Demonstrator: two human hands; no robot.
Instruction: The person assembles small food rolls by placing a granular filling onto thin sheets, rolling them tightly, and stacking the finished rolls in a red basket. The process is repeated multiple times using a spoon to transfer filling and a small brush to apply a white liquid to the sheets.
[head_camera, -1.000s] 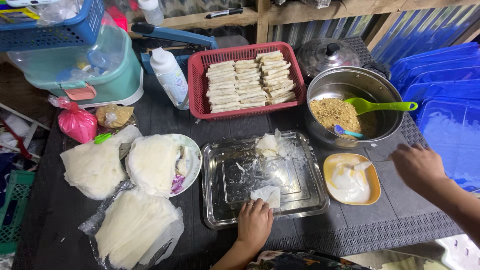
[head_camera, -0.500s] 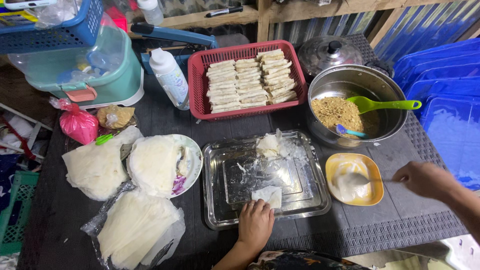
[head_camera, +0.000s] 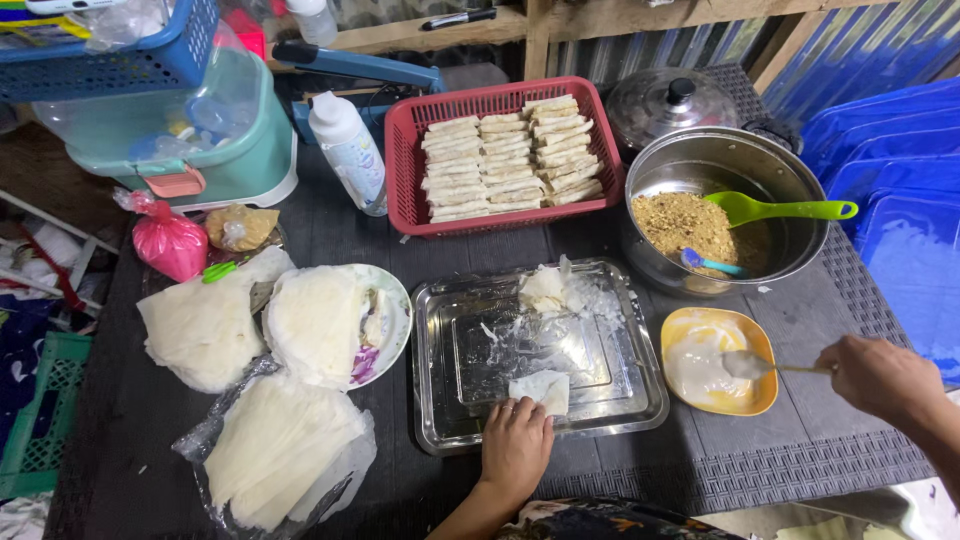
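Our left hand (head_camera: 516, 447) presses flat on a thin, limp wrapper (head_camera: 541, 390) that would tear easily, while our right hand (head_camera: 878, 375) pinches a light spoon (head_camera: 762, 366) by its handle.

Left hand (head_camera: 516, 447) lies flat, palm down; right hand (head_camera: 878, 375) is curled closed

A metal tray (head_camera: 440, 400) sits mid-surface with a folded wrapper (head_camera: 541, 390) in its near edge, under the left hand (head_camera: 515, 448). Right of the tray lies a small bowl (head_camera: 755, 400); the right hand (head_camera: 880, 375) holds a spoon (head_camera: 760, 366) in it. Behind the bowl stands a pot (head_camera: 700, 160); behind the tray, a basket (head_camera: 400, 170) of rolls (head_camera: 510, 155). Left of the tray lie stacked wrappers (head_camera: 275, 440).
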